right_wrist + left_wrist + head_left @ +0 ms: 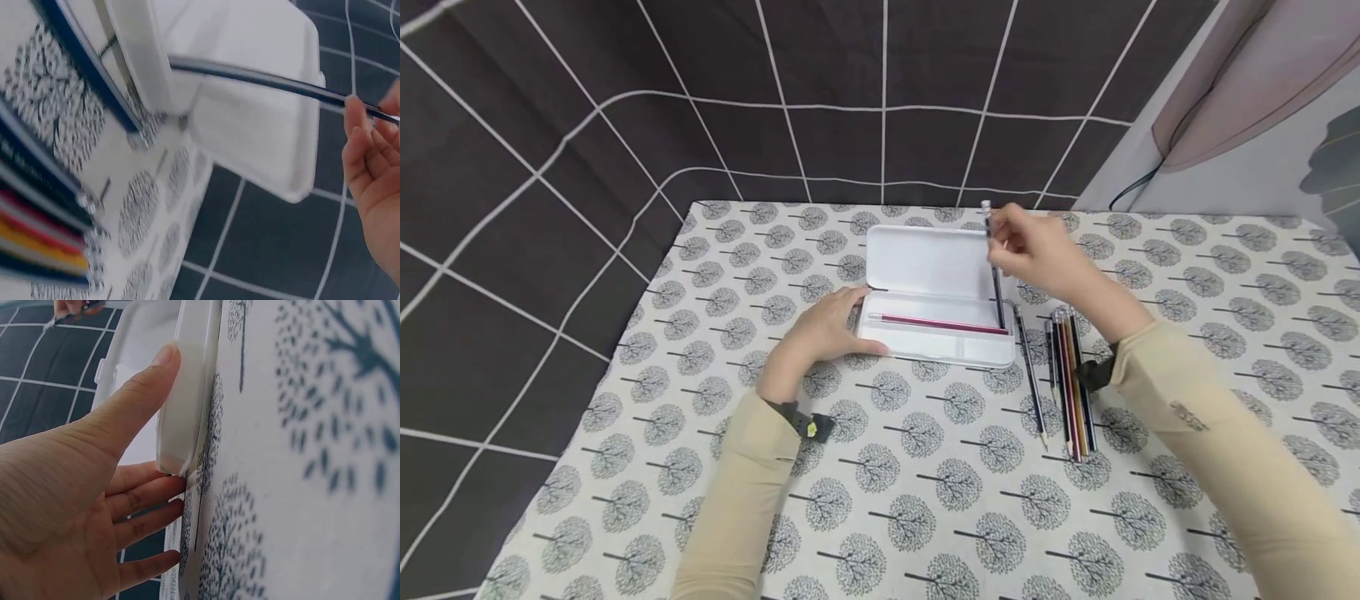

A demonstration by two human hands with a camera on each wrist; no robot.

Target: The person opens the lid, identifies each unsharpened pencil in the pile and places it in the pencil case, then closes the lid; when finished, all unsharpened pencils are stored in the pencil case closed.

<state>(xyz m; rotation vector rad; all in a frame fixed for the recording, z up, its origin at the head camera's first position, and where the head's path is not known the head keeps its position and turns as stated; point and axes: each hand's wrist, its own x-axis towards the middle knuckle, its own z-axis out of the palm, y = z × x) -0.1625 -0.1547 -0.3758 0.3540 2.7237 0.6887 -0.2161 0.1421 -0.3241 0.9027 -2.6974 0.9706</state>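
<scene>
A white pencil case lies with its lid raised at the back. Inside the case is a red pencil, lying lengthwise. My left hand holds the case's left end, thumb along the front wall and fingers around the far side, as the left wrist view shows. With thumb and fingertips, my right hand pinches a dark pencil near its silvery upper end. That pencil stands steeply tilted, its lower end at the right end of the case; the case wall hides the tip in the right wrist view.
Right of the case, a single dark pencil lies on the tree-patterned cloth. Beside it is a bundle of several pencils in dark, red and yellow-brown colours. A dark gridded curtain hangs behind the table.
</scene>
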